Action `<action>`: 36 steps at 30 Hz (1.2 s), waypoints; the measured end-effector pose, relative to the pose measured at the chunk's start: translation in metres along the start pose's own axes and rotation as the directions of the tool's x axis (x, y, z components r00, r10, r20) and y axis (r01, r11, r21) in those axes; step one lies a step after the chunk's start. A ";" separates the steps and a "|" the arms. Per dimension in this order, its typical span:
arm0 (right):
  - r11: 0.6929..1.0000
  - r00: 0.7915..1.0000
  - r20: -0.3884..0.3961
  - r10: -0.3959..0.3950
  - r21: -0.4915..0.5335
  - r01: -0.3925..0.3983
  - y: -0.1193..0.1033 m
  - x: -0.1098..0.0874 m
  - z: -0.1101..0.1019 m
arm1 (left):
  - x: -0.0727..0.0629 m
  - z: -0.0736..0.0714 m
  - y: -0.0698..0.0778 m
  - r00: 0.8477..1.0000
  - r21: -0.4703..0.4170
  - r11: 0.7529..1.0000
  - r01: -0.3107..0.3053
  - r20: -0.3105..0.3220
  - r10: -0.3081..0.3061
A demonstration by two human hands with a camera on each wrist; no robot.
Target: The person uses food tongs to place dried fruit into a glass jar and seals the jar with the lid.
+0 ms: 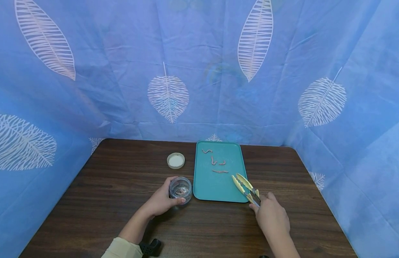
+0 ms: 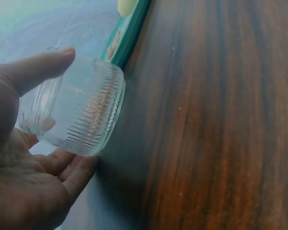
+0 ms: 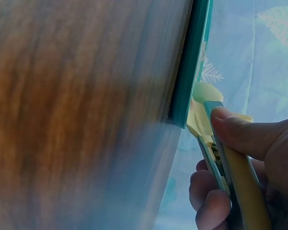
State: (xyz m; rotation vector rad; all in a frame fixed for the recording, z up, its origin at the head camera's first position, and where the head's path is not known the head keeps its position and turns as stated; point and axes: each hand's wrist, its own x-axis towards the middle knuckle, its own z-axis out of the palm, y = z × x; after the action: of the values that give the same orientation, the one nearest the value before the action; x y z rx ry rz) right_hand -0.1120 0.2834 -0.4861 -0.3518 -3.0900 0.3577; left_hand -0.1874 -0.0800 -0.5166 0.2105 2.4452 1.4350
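Note:
My left hand (image 1: 162, 200) grips a small clear glass jar (image 1: 180, 189) around its side, the thumb in front. Ribs run round the jar's lower part, and something pinkish shows inside it in the left wrist view (image 2: 97, 112). In my right hand (image 1: 272, 216) is a pair of tongs (image 1: 246, 188) with pale yellow tips, held over the right front edge of a teal tray (image 1: 204, 186). Several pinkish, worm-like pieces (image 1: 220, 171) lie spread on the tray's back half. Between the tong tips I see nothing held.
A round jar lid (image 1: 175, 161) lies on the dark wooden table (image 1: 128, 172) behind the jar, left of the tray. Around the table's back and sides hangs a blue cloth (image 1: 122, 71) with white leaf prints. A black band (image 1: 151, 247) shows near my left sleeve.

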 end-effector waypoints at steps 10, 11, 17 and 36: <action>0.999 0.998 -0.055 -0.034 0.003 0.034 0.004 -0.001 0.001 | 0.002 0.003 0.000 0.998 -0.017 0.999 -0.051 -0.042 0.051; 0.999 0.998 -0.056 -0.034 0.004 0.035 0.005 -0.001 0.001 | 0.002 0.003 0.000 0.998 -0.015 0.998 -0.053 -0.045 0.052; 0.999 0.998 -0.058 -0.037 0.009 0.038 0.007 -0.002 0.002 | 0.004 0.002 0.003 0.998 -0.012 0.999 -0.039 -0.052 0.039; 0.998 0.994 -0.089 -0.059 0.020 0.061 0.006 -0.002 0.005 | 0.003 0.001 0.012 0.992 0.101 0.995 0.019 -0.124 -0.007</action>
State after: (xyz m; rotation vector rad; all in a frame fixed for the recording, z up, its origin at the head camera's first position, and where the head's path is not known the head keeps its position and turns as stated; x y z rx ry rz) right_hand -0.1091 0.2873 -0.4921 -0.2657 -2.9993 0.3656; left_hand -0.1905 -0.0721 -0.5070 0.1309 2.6180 1.3562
